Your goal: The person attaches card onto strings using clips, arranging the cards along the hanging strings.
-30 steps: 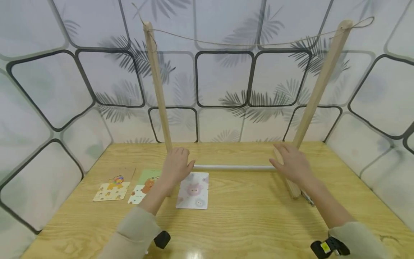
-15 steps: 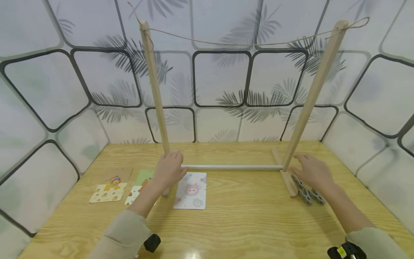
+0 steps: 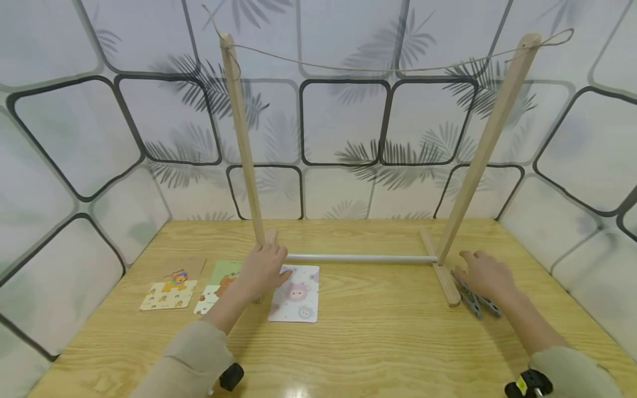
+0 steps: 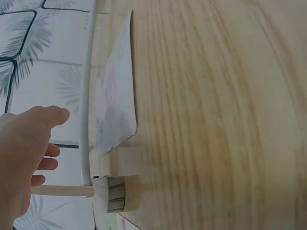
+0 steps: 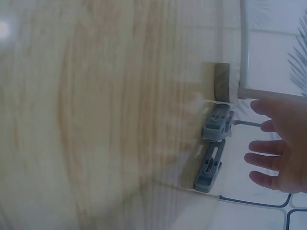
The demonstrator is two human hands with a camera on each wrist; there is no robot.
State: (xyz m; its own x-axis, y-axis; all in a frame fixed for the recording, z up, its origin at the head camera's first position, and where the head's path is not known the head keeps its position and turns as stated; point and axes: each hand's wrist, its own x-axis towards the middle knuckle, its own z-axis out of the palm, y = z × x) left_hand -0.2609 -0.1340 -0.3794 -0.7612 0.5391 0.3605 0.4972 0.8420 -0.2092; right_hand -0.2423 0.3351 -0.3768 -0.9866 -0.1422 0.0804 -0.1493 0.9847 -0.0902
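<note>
Wood, metal, plastic and paper

Glossy grained wood table (image 3: 378,342); matt wooden posts (image 3: 485,146); smooth metal rod (image 3: 360,258); grey plastic clips (image 5: 213,151); matt paper cards (image 3: 297,293).

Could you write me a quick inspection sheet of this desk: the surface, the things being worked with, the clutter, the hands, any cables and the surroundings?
Surface: light wooden table, grain visible, a glare spot near the front edge.
Job's things: wooden rack with two upright posts, a grey crossbar low between them and a string sagging across the tops; grey clothespins lie beside the rack's right foot.
Clutter: three picture cards left of centre, the pink card nearest the bar.
Hands: left hand rests at the left post's base; right hand hovers open over the clothespins, fingers spread.
Cables: nothing seen.
Surroundings: white panelled walls with black frames and palm-leaf print.
</note>
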